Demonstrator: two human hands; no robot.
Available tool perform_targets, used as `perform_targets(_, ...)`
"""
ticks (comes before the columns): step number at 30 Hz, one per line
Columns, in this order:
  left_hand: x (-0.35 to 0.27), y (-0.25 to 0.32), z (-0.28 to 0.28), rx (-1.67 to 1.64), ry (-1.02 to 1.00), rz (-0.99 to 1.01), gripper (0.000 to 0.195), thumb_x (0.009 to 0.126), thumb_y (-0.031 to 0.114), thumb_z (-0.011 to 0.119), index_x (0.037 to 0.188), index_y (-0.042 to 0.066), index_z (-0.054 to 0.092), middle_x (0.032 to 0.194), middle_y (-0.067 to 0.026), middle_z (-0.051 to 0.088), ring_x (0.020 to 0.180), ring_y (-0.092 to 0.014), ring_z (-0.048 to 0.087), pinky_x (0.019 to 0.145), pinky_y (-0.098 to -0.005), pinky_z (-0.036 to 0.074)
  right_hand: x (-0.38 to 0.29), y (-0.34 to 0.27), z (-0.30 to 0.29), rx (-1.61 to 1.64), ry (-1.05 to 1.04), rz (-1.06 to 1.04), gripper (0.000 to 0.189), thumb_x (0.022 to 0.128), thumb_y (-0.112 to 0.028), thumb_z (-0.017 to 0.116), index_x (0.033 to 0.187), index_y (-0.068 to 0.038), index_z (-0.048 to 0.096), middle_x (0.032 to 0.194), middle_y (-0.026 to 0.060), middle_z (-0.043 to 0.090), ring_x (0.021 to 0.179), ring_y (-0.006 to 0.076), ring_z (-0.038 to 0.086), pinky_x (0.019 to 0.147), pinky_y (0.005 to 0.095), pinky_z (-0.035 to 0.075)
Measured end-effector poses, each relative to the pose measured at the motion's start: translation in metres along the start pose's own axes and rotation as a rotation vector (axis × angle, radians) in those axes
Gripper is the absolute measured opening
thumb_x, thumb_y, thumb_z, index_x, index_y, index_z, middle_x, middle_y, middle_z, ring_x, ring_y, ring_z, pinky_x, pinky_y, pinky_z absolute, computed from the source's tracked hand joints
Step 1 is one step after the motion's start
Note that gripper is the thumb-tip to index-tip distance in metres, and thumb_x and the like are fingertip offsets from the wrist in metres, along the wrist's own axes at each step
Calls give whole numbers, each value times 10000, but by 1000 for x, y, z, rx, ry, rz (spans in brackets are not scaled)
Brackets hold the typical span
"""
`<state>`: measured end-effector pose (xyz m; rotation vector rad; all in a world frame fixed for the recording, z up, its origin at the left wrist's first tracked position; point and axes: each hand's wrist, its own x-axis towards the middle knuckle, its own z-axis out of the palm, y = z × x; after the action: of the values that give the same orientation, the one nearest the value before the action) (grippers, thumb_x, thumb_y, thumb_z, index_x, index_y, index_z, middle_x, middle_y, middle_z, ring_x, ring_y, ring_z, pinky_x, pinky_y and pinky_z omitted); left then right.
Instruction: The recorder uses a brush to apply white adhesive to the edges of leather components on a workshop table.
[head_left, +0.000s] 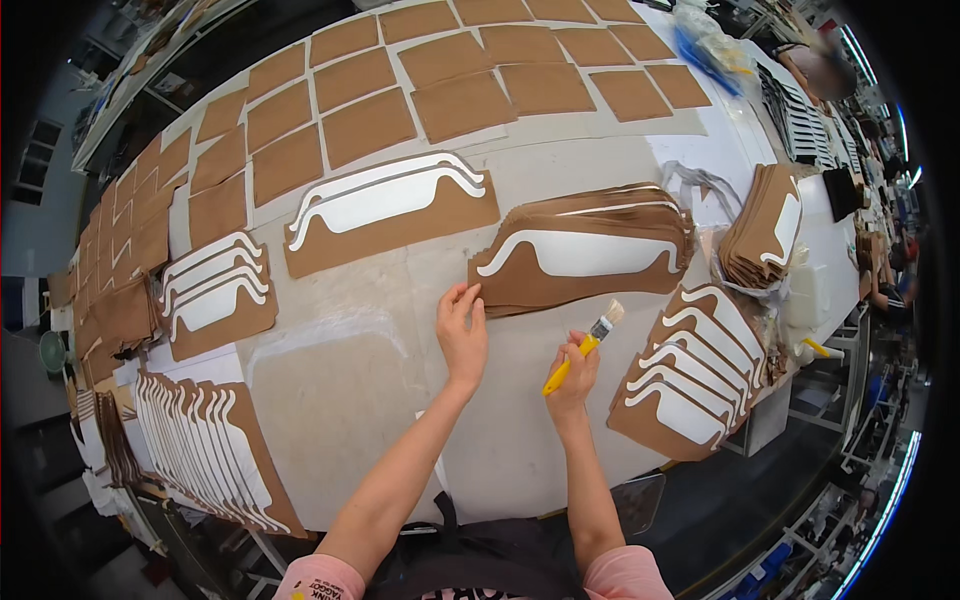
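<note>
My right hand (576, 375) grips the yellow handle of a paintbrush (592, 341), its pale bristles pointing up and away from me. At the near left corner of a stack of brown sheet pieces (517, 283), the fingers of my left hand (461, 334) touch the edge; whether they pinch a piece is unclear. A white shaped panel (600, 253) with curved ends lies on the top piece of that stack. Beyond and to the left, brown pieces with overlapping white panels (375, 206) lie on the grey-white worktable (337, 450).
Fanned brown pieces with white panels lie at right (694, 375), left (217, 296) and front left (210, 450). Rows of brown rectangles (367, 127) cover the far side. Another brown stack (757, 225) stands at right, near plastic bags (705, 37). A person (814, 64) is farther off.
</note>
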<state>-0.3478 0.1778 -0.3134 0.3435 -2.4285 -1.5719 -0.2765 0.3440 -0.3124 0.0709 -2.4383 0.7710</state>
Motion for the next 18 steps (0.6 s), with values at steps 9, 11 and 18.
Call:
perform_targets(9,14,14,17,-13,83,-165,238,920,122,654,1142,39,635,1111,-89,609,998,-217,589,828,-354,518,-3,-14,-12,94,-38,100,316,826,96,634,1091,-27,514,1150,222,569,980,373,579,833,440,480)
perform_targets(11,16,15,22,-6,108,-217,218,911,120,664,1106,24,646,1113,-82,624,998,-204,600,822,-346,529,-8,-11,-13,101,-26,109,307,830,92,630,1088,-23,511,1138,228,572,982,386,572,827,450,475)
perform_targets(18,16,7,29,410,301,132,153,884,137,698,1001,42,669,992,-62,624,867,-192,613,779,-348,495,-30,-12,-26,73,-71,159,273,836,79,625,1070,-9,515,1110,243,572,982,417,564,844,481,463)
